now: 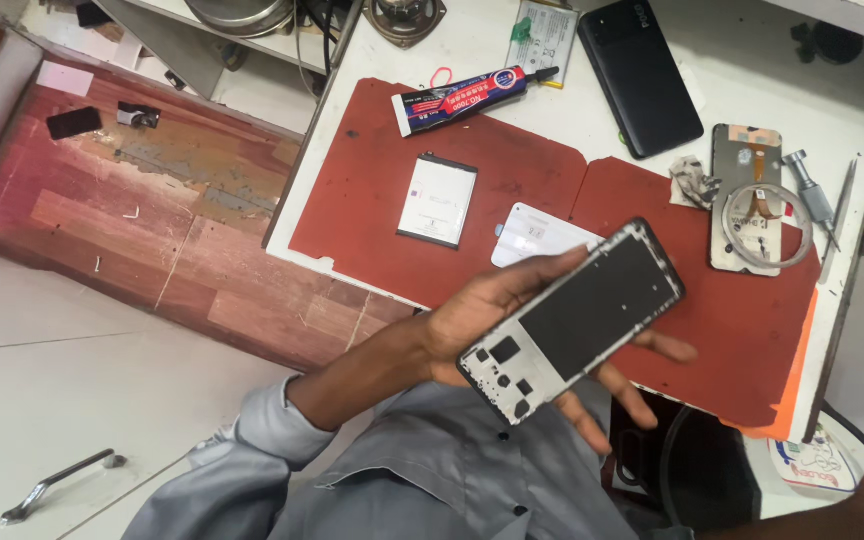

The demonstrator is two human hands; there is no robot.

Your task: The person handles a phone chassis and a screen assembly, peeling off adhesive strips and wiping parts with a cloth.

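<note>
While the left hand (492, 320) grips a phone frame (572, 320), the right hand's state can't be told.

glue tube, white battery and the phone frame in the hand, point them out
glue tube (467, 97), head view, on the middle of its dark body
white battery (437, 200), head view, on the centre of its white face
phone frame (577, 318), head view, on its dark middle panel, held in the left hand (482, 320)
</note>
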